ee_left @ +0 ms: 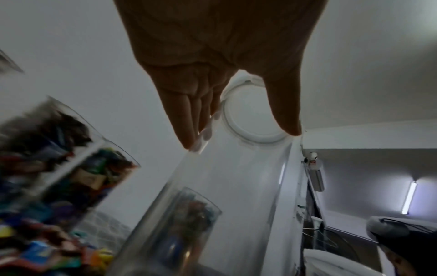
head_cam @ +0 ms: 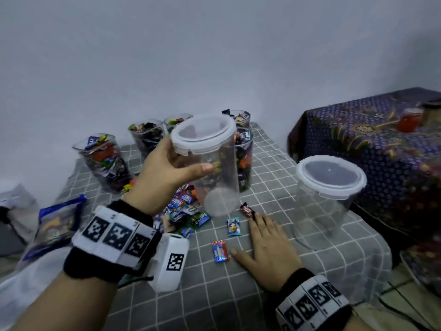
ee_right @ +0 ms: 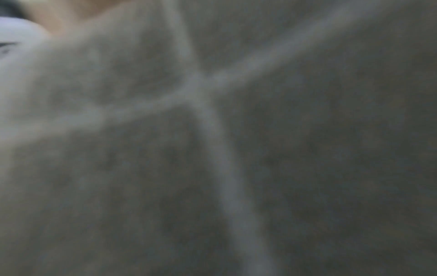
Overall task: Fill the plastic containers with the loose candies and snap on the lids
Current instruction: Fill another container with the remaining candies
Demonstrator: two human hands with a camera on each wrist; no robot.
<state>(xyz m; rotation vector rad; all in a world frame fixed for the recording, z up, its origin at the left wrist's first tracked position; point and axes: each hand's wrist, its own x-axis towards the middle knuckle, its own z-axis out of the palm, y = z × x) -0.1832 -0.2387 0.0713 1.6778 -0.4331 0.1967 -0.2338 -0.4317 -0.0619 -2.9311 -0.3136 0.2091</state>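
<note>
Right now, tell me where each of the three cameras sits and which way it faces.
Head: sits above, facing forward and down at the grey checked cloth; shows the left hand gripping a lidded clear plastic container and the right hand flat near three loose wrapped candies.
Left wrist: faces up along the left hand's fingers at the same container's white lid.
Right wrist: pressed close to the cloth's white grid lines; blurred, only a sliver of skin shows.
Shared: head and left wrist both show the held container and filled candy containers.
</note>
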